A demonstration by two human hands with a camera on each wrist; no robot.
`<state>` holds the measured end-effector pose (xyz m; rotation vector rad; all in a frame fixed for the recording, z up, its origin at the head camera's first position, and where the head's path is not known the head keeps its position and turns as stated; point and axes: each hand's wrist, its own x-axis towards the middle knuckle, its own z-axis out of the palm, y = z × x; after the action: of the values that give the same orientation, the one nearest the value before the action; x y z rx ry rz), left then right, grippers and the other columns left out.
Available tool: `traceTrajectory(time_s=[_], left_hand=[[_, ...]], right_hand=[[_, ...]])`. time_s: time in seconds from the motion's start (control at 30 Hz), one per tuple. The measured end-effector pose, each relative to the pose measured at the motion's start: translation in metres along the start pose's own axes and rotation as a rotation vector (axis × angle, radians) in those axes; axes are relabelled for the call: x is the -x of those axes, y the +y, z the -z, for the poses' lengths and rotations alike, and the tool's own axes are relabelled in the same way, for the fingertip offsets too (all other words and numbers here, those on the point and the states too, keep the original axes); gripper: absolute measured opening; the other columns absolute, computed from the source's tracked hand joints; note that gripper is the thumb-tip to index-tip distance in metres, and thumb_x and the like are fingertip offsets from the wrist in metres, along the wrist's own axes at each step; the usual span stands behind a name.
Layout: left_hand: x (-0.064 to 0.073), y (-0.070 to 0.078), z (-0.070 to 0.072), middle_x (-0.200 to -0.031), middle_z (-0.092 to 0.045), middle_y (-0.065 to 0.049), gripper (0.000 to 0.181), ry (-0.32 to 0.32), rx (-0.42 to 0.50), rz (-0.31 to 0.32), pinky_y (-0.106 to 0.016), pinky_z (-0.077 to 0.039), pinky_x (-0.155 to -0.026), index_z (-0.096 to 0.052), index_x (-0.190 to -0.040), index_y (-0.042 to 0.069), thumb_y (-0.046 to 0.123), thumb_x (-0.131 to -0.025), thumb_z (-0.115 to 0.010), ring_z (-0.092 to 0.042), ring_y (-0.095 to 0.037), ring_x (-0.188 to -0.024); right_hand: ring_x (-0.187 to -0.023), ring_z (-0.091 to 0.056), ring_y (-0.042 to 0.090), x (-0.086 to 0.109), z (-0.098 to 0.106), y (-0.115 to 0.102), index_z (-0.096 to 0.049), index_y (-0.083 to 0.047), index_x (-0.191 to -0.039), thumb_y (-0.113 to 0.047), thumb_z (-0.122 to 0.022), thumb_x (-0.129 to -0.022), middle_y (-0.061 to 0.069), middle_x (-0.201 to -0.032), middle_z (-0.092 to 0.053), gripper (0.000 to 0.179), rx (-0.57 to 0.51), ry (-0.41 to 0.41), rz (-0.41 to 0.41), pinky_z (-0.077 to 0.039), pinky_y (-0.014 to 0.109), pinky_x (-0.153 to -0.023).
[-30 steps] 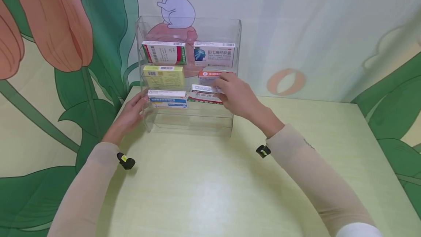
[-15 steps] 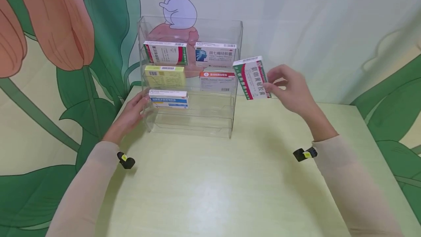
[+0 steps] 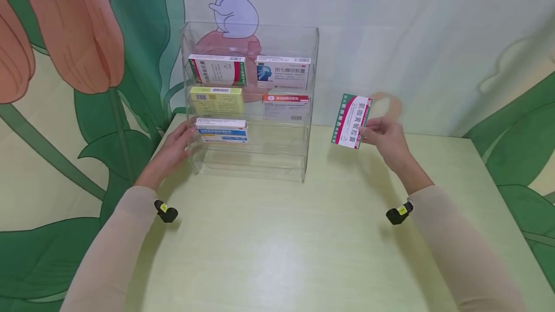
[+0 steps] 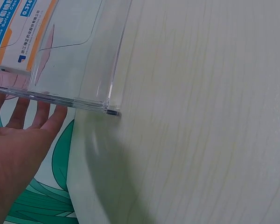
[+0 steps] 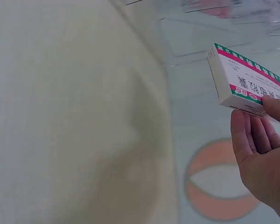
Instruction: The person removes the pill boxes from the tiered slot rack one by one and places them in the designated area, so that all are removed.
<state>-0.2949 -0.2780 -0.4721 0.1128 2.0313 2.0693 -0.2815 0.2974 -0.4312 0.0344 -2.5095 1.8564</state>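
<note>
A clear acrylic rack (image 3: 256,170) stands at the back of the table with medicine boxes on its tiers. My left hand (image 3: 173,146) rests against the rack's left side; in the left wrist view its fingers (image 4: 43,112) touch the panel edge, the thumb being out of sight. Right of the rack, my right hand (image 3: 386,143) pinches a white, green and crimson medicine box (image 3: 352,121) between thumb and fingers, above the table. In the right wrist view that box (image 5: 247,79) is tilted, with the thumb on its printed face.
On the upper tier sit a green-and-red box (image 3: 218,70) and a blue-pictured box (image 3: 283,72). Below are a yellow box (image 3: 217,101) and a red-topped box (image 3: 286,108). A blue-and-white box (image 3: 222,131) sits lower left. The pale table (image 3: 277,240) meets a printed cloth (image 3: 390,37) behind.
My right hand took the green-and-crimson box out of the rack's lower right, moved it right, then lowered it beside the rack and turned its face toward the camera. The left hand stayed put.
</note>
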Motion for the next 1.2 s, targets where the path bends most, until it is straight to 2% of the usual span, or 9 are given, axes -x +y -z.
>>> traceTrajectory(time_s=[0.07,0.2,0.4,0.57,0.83,1.07,1.2], left_hand=[[0.000,0.000,0.000,-0.170,-0.030,-0.007,0.068,0.002,0.004,0.003,-0.053,-0.027,-0.127,-0.020,-0.171,0.030,0.047,-0.111,-0.050,-0.026,-0.030,-0.159],[-0.002,0.000,-0.001,-0.171,-0.030,-0.006,0.072,0.008,-0.003,0.011,-0.052,-0.027,-0.127,-0.019,-0.171,0.030,0.050,-0.110,-0.051,-0.025,-0.029,-0.159],[-0.002,0.001,-0.002,-0.173,-0.027,-0.009,0.072,0.002,-0.006,0.013,-0.055,-0.024,-0.128,-0.018,-0.171,0.029,0.049,-0.111,-0.050,-0.022,-0.032,-0.160],[-0.001,0.002,-0.002,-0.172,-0.028,-0.008,0.071,0.004,-0.026,0.023,-0.054,-0.025,-0.128,-0.017,-0.171,0.029,0.049,-0.111,-0.050,-0.022,-0.031,-0.160],[-0.001,0.001,-0.001,-0.171,-0.030,-0.005,0.074,0.008,-0.033,0.022,-0.052,-0.027,-0.127,-0.018,-0.171,0.031,0.053,-0.109,-0.051,-0.024,-0.028,-0.160],[0.001,0.001,-0.002,-0.172,-0.029,-0.005,0.075,0.010,-0.050,0.012,-0.054,-0.026,-0.127,-0.018,-0.171,0.033,0.055,-0.108,-0.052,-0.022,-0.029,-0.160],[0.002,0.001,-0.001,-0.172,-0.028,-0.005,0.073,0.004,-0.040,0.007,-0.055,-0.025,-0.127,-0.018,-0.171,0.032,0.052,-0.109,-0.051,-0.021,-0.030,-0.161]], right_hand=[[-0.097,-0.073,0.020,-0.003,-0.003,0.015,-0.055,0.008,-0.131,-0.019,-0.071,-0.104,0.017,-0.114,-0.062,0.042,-0.026,-0.007,-0.041,-0.060,0.037,-0.096],[-0.095,-0.072,0.019,-0.006,-0.010,0.041,-0.056,0.011,-0.135,-0.019,-0.070,-0.105,0.018,-0.116,-0.063,0.045,0.013,-0.025,-0.106,-0.060,0.041,-0.096],[-0.103,-0.073,0.030,-0.005,-0.017,0.064,-0.059,0.009,-0.137,-0.023,-0.068,-0.106,0.024,-0.123,-0.064,0.045,0.153,-0.047,-0.163,-0.062,0.035,-0.091],[-0.106,-0.072,0.033,-0.004,-0.022,0.070,-0.061,0.008,-0.137,-0.024,-0.067,-0.107,0.024,-0.125,-0.066,0.045,0.300,-0.056,-0.163,-0.062,0.027,-0.084],[-0.106,-0.072,0.033,-0.005,-0.027,0.068,-0.060,0.009,-0.139,-0.023,-0.064,-0.108,0.025,-0.126,-0.066,0.044,0.344,-0.059,-0.193,-0.062,0.033,-0.088],[-0.102,-0.069,0.032,-0.005,-0.036,0.072,-0.066,0.008,-0.132,-0.018,-0.063,-0.107,0.024,-0.120,-0.070,0.036,0.461,-0.017,-0.138,-0.058,0.033,-0.082],[-0.104,-0.065,0.032,-0.005,-0.040,0.072,-0.065,0.007,-0.133,-0.016,-0.060,-0.107,0.024,-0.120,-0.069,0.035,0.490,-0.020,-0.139,-0.055,0.035,-0.083]])
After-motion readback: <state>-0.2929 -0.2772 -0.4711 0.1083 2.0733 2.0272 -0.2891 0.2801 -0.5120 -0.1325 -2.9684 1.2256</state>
